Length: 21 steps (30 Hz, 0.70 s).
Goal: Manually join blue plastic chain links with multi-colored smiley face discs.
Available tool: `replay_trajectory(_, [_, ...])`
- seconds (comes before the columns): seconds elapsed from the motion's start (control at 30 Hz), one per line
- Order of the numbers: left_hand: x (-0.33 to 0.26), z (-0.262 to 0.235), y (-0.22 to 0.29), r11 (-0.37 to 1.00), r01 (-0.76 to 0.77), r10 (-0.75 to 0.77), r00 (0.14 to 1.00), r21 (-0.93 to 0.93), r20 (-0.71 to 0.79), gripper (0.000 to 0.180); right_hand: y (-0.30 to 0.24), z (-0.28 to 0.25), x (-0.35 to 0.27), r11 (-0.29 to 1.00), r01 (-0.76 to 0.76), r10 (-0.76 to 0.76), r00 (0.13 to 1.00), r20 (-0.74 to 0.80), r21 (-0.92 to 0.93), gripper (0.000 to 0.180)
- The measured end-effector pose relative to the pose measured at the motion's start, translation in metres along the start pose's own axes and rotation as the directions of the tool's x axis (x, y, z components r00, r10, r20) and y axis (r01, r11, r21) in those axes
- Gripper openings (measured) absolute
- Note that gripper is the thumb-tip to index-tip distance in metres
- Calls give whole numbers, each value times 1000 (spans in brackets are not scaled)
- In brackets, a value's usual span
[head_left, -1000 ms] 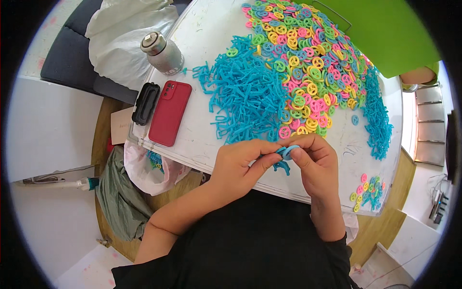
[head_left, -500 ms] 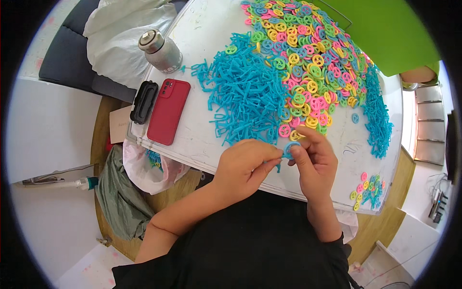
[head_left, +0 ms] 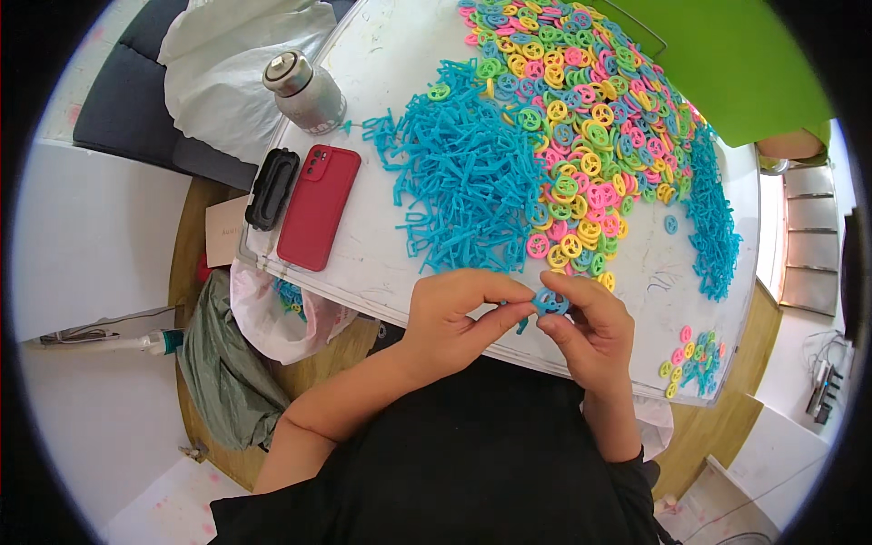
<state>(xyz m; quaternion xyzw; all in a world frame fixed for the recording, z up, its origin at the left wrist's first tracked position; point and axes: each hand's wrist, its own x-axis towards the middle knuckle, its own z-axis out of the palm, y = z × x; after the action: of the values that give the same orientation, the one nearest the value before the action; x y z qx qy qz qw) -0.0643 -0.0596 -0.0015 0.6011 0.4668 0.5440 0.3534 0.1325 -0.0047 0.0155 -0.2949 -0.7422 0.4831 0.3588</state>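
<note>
Between thumb and forefinger, my left hand (head_left: 463, 313) pinches a small blue forked plastic piece (head_left: 521, 325), mostly covered by the fingers. My right hand (head_left: 595, 329) grips a light blue plastic wheel (head_left: 550, 302) by its edge. The two parts meet between my fingertips; whether they are joined I cannot tell. Just beyond my hands lies a large heap of blue forked pieces (head_left: 472, 182). To its right spreads a broad pile of pink, yellow, green and blue wheels (head_left: 590, 136).
A red phone (head_left: 318, 209), an open black case (head_left: 272, 189) and a grey bottle (head_left: 306, 95) stand at the table's left. More blue pieces (head_left: 713, 222) lie at the right, with a small mixed group (head_left: 699, 363) near the edge. A green panel (head_left: 736, 64) overhangs the far right.
My right fingers have shifted their hold, and the wheel has turned so more of its face shows. The blue forked piece is less visible now. My left hand stays nearly in place.
</note>
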Motion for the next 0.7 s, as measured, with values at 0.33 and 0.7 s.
replay_trajectory(0.33, [-14, 13, -9, 991, 75, -90, 986, -112, -138, 22, -8, 8, -7, 934, -355, 354, 935, -30, -30, 38])
replay_trajectory(0.7, [-12, 7, 3, 761, 354, -481, 870, -543, -106, 9, -9, 9, -22, 889, 147, -73, 981, 182, -433, 32])
